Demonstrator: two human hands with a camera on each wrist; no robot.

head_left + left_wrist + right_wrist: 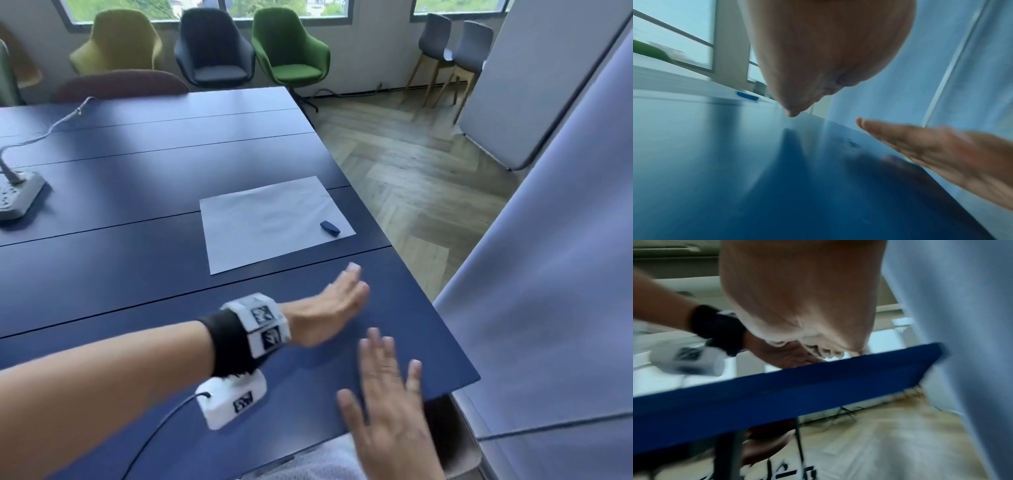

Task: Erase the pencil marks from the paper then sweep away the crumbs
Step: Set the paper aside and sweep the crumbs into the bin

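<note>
Meeting-room kind of setup: big dark blue worktop (pixel 144 192) made of long panels, herringbone wood floor (pixel 404 164) off to the right, and a row of upholstered armchairs under the windows, a mustard yellow one (pixel 118 41), a dark grey one (pixel 214 48) and a green one (pixel 287 48). Two grey stools on wooden legs (pixel 452 51) stand in the corner, and a pale grey partition panel (pixel 548 240) runs along the right side.

White sheet of paper (pixel 270 222) lies flat near the worktop's right edge, and I honestly can't make out any pencil marks or crumbs on it from the head view. Small dark blue eraser (pixel 330 228) sits on the paper's near right corner, nobody touching it. It also shows in the left wrist view as a little blue block (pixel 747 96) further back on the surface.

Left hand (pixel 329 308) is out over the bare worktop just in front of the paper, fingers straight and together, holding nothing, with a black strap and white marker cube at the wrist. Right hand (pixel 387 394) is at the near edge of the worktop close to the corner, fingers spread flat, also holding nothing. Both are pretty blurry. Far left there's a grey power strip (pixel 19 195) with its cable trailing back.
</note>
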